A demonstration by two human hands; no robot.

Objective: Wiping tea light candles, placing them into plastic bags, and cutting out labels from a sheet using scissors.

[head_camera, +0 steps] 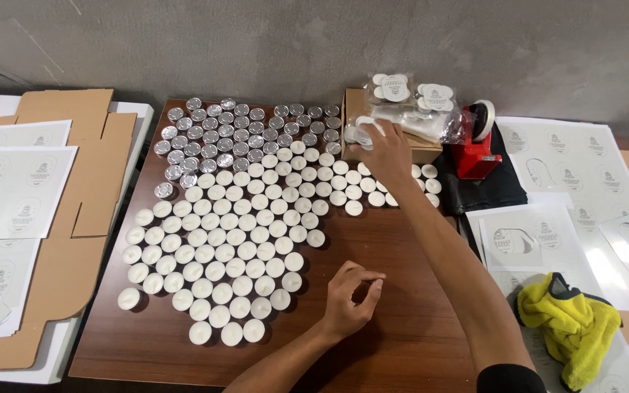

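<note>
My right hand (386,149) reaches to the box (358,109) at the table's (402,291) far edge, grip pinching a tealight (365,128). My left hand (351,295) rests near the front edge, fingers curled on nothing.

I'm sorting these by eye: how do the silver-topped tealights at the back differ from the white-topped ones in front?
The silver-topped tealights show shiny metal upward, while the white-topped tealights show pale wax. The silver group is smaller and sits at the board's far edge; the white group is larger and spreads toward the near edge. The right hand reaches just past the white ones; the left hand rests beside them. Both kinds are small, round and packed in rows on the wooden board.
</note>
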